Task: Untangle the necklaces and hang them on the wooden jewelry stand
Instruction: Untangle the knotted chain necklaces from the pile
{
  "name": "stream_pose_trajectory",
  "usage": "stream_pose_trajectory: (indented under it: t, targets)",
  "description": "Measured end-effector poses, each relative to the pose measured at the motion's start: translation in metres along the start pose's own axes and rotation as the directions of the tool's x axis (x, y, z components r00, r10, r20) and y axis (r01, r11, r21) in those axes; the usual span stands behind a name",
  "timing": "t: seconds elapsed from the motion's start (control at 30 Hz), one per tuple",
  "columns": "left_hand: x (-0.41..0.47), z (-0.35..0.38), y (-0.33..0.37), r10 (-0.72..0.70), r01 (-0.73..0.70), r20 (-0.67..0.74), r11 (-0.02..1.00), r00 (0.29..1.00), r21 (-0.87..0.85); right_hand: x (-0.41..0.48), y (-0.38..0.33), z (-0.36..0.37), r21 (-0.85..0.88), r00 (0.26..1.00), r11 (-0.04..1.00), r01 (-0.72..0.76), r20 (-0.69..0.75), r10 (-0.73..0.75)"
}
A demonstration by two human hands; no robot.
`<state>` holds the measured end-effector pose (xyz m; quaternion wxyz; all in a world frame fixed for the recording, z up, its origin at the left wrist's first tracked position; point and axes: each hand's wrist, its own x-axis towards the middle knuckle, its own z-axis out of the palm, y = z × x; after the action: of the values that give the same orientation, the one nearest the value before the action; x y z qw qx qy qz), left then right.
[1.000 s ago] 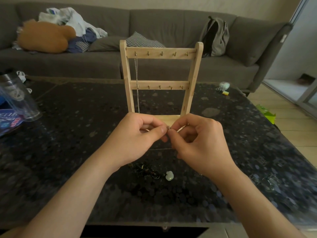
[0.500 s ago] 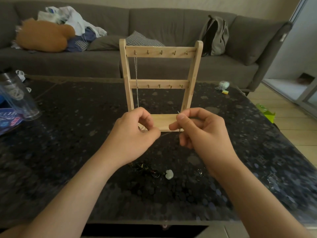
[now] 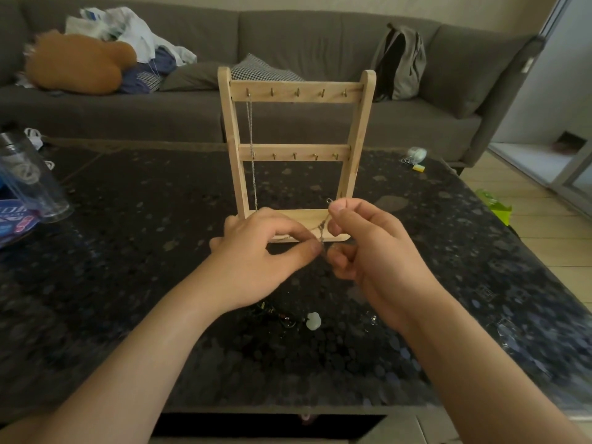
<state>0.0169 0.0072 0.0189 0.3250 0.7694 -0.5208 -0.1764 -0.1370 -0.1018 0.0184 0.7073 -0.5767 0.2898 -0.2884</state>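
Now L hand [image 3: 256, 254] & R hand [image 3: 371, 245] pinch chain [image 3: 321, 228] nr stand [image 3: 355, 145].

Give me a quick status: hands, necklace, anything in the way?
Left hand and right hand both pinch a thin chain. One necklace hangs on the stand. Dark tangle on table, nothing blocking.

a dark speckled table [image 3: 128, 283] carries the wooden stand [image 3: 296, 225], tangled necklaces [image 3: 282, 315] and a clear bottle [image 3: 32, 177].
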Motion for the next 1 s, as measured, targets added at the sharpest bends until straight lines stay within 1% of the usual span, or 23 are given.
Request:
stream_pose_trajectory:
  t: [0.07, 0.17, 0.27, 0.33, 0.47, 0.57, 0.67, 0.7, 0.77, 0.87, 0.93, 1.0]
  targets:
    - [0.002, 0.001, -0.001, 0.02, -0.024, -0.081, 0.999, 0.996, -0.047, 0.0, -0.001, 0.0, -0.009, 1.0, 1.0, -0.004, 0.005, 0.004]
    - [0.005, 0.003, -0.004, 0.054, -0.085, -0.177, 0.982, 0.983, -0.171, -0.001, -0.003, 0.001, -0.001, 1.0, 1.0, -0.007, 0.027, 0.007]
    - [0.002, 0.003, -0.002, 0.083, -0.129, -0.156, 0.94, 0.984, -0.315, -0.004, -0.006, 0.003, 0.019, 0.999, 1.0, -0.023, 0.028, 0.022]
    - [0.001, 0.002, 0.0, 0.062, -0.112, -0.142, 0.918, 0.988, -0.38, -0.006, -0.006, 0.003, 0.04, 0.999, 0.999, -0.034, 0.021, 0.033]
    - [0.0, 0.001, -0.001, -0.009, -0.058, -0.15, 0.898, 0.989, -0.436, -0.008, -0.006, 0.004, 0.055, 0.999, 0.998, -0.041, -0.03, 0.043]
    - [0.0, 0.0, 0.001, -0.012, -0.055, -0.146, 0.894, 0.989, -0.444, -0.01, -0.003, 0.006, 0.14, 0.995, 0.989, -0.055, -0.07, 0.065]
    - [-0.001, -0.001, 0.003, -0.016, -0.054, -0.169, 0.914, 0.985, -0.401, -0.01, 0.0, 0.008, 0.224, 0.987, 0.971, -0.084, -0.115, 0.112]
    - [-0.002, -0.002, 0.004, -0.011, -0.056, -0.172, 0.922, 0.985, -0.384, -0.01, 0.001, 0.008, 0.204, 0.983, 0.975, -0.09, -0.14, 0.12]
    - [-0.003, -0.003, 0.005, 0.002, -0.059, -0.165, 0.938, 0.986, -0.342, -0.01, 0.001, 0.006, 0.055, 0.972, 0.995, -0.086, -0.213, 0.096]
    - [-0.003, -0.004, 0.004, 0.01, -0.057, -0.149, 0.949, 0.989, -0.31, -0.011, 0.003, 0.005, -0.194, 0.955, 0.981, -0.018, -0.294, -0.04]
    - [-0.001, -0.004, 0.001, 0.014, -0.053, -0.138, 0.956, 0.99, -0.288, -0.011, 0.004, 0.004, -0.276, 0.947, 0.959, 0.064, -0.285, -0.145]
    - [0.0, -0.004, -0.001, 0.011, -0.041, -0.126, 0.971, 0.992, -0.235, -0.012, 0.003, 0.004, -0.275, 0.954, 0.949, 0.156, -0.206, -0.216]
